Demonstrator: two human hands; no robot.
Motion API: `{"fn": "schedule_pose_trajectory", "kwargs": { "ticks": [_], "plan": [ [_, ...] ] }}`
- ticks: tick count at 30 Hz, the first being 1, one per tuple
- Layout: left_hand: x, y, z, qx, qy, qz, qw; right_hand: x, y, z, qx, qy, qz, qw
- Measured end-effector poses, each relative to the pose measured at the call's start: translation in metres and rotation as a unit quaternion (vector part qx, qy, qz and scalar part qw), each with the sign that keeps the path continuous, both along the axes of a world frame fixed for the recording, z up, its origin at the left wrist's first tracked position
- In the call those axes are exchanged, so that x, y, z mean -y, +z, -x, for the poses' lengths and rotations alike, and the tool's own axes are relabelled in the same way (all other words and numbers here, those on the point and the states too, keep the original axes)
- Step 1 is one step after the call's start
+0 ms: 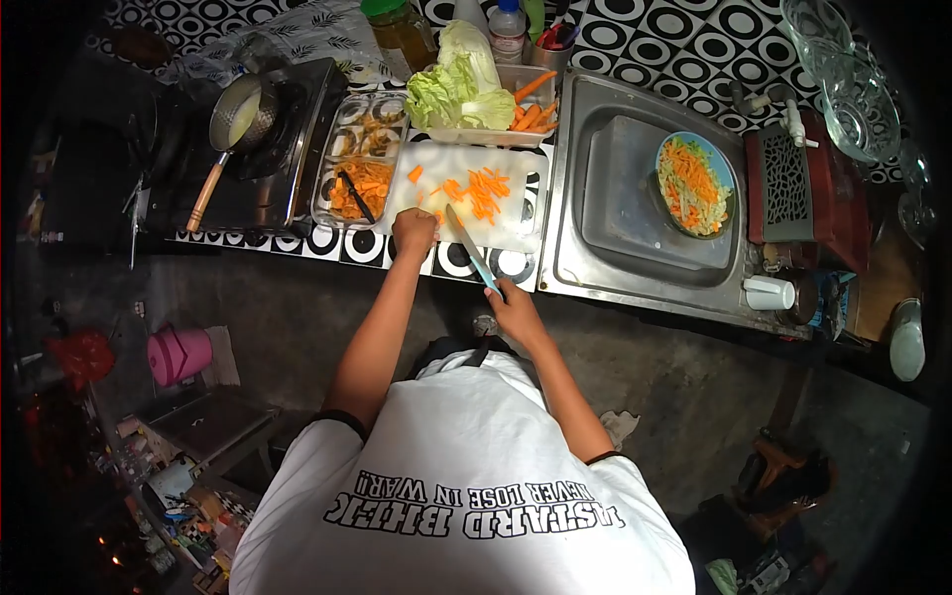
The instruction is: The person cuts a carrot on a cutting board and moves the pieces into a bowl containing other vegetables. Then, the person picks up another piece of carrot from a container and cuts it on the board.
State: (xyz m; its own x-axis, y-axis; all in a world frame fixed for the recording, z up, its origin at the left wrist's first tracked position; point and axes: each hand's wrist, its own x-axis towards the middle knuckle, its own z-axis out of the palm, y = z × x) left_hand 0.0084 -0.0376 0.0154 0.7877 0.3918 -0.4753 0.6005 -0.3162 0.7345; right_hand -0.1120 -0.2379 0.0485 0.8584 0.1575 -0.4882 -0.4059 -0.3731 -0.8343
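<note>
My right hand [516, 309] is wrapped round the light-blue handle of a kitchen knife [468, 241]. The blade points away from me, its tip over the white cutting board [526, 188]. On the left front edge of the board, my left hand [415, 232] is closed, its fingertips against a small carrot piece [437, 215] beside the blade; the fingers partly hide it. Thin carrot strips [486, 191] lie in a loose pile right of the knife tip. A short carrot chunk [415, 174] sits near the board's left side.
Left of the board stands a sectioned metal tray [319, 203] with orange peelings and a black-handled peeler [355, 195]. Behind are lettuce [461, 94] and whole carrots [535, 114] in a container. A plate of shredded vegetables [694, 185] rests in the sink [605, 258]. A saucepan [238, 114] is on the stove.
</note>
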Motion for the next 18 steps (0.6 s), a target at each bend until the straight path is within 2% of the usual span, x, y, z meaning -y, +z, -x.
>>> {"fn": "schedule_pose_trajectory", "kwargs": {
  "ticks": [2,5,12,14,18],
  "plan": [
    [-0.002,-0.007,-0.003,-0.011,0.043,0.065,0.997,-0.002,-0.01,0.0,0.03,0.006,0.008,0.999],
    [-0.012,-0.029,-0.012,-0.037,0.049,0.099,0.993,-0.005,-0.014,-0.001,0.025,0.003,-0.013,1.0],
    [-0.014,-0.026,-0.017,-0.077,0.048,0.088,0.992,-0.013,-0.019,-0.001,0.033,0.014,-0.027,0.999],
    [-0.016,-0.029,-0.017,-0.073,0.06,0.108,0.99,-0.017,-0.023,0.0,-0.011,0.019,-0.052,0.998],
    [-0.018,-0.034,-0.018,-0.075,0.059,0.116,0.989,-0.019,-0.024,-0.002,0.0,0.033,-0.031,0.999]
  ]
}}
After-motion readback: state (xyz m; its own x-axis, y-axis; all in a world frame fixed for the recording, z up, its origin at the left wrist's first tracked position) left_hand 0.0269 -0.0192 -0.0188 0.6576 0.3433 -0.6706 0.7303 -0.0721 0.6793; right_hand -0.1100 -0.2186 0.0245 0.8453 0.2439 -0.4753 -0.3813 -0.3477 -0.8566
